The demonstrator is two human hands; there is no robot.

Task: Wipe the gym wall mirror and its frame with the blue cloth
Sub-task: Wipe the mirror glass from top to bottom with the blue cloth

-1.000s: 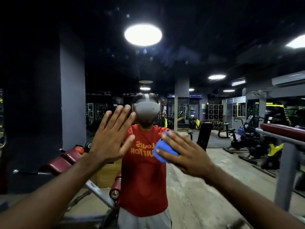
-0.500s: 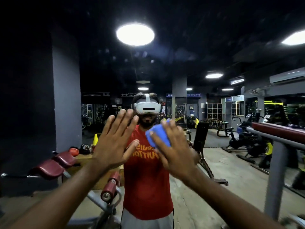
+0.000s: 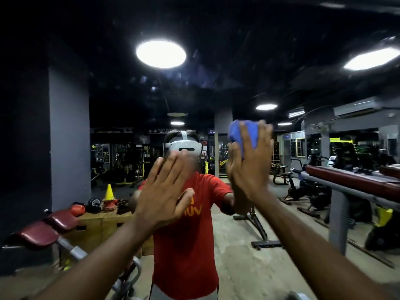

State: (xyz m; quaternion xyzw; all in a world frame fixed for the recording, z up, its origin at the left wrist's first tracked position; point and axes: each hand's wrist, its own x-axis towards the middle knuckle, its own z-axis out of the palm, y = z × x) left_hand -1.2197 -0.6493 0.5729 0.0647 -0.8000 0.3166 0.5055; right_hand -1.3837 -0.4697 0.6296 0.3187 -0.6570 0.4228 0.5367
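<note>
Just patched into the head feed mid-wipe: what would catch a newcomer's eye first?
The blue cloth, pressed to the mirror under the right hand just right of centre, stands out against the dark gym. Beside it the left hand lies flat, fingers spread, over the reflected red shirt. A bright round ceiling light glares at upper centre.

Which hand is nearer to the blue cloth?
Right. The right hand presses the blue cloth against the mirror; the left hand is spread lower left, apart from it.
</note>
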